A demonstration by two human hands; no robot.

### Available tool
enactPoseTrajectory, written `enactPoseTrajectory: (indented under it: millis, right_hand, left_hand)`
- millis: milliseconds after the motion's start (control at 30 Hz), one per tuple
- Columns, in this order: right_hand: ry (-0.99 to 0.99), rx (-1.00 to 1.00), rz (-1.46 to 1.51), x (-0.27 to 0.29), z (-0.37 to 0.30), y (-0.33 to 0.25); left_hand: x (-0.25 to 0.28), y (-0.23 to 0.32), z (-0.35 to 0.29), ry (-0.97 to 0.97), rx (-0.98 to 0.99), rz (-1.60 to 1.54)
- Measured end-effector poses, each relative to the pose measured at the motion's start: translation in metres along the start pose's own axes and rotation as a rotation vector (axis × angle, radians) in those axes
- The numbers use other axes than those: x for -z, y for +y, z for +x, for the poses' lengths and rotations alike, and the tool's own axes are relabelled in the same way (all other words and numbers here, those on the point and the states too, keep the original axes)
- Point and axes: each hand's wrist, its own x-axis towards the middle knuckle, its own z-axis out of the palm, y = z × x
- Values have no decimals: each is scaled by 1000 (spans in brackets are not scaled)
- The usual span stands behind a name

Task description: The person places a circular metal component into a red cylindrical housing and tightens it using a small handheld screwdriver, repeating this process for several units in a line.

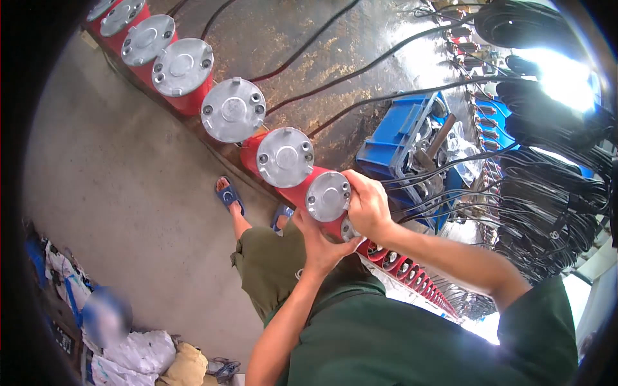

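A row of red cylinders with round grey metal end caps runs diagonally along the bench edge. My right hand (368, 204) is closed on the right rim of one capped cylinder (327, 197), its fingers curled around the side. Below the same cap, my left hand (318, 244) wraps the cylinder's red side, thumb stretched across toward my right wrist. Another grey cap (348, 229) shows partly between my hands, mostly hidden by them. Just beyond, a neighbouring capped cylinder (285, 157) stands with nothing touching it.
Black cables cross the worn bench top (309, 58) to thick cable coils (547, 199) at right. A blue crate (396, 138) holds metal parts and a hammer (440, 138). Open red cylinders (405, 269) continue the row. White and tan sacks (138, 354) lie at lower left beside a blurred figure.
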Motion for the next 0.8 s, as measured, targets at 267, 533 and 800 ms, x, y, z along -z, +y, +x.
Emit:
enactPoseTrajectory:
  millis: [267, 533, 800]
  right_hand:
    - [7, -79, 159, -10, 4, 13]
    - [714, -122, 448, 74, -130, 99]
    - [396, -359, -611, 158, -196, 301]
  left_hand:
    - [5, 1, -2, -65, 43, -192]
    - [17, 13, 2, -112, 104, -54]
    - [11, 30, -9, -119, 226, -170]
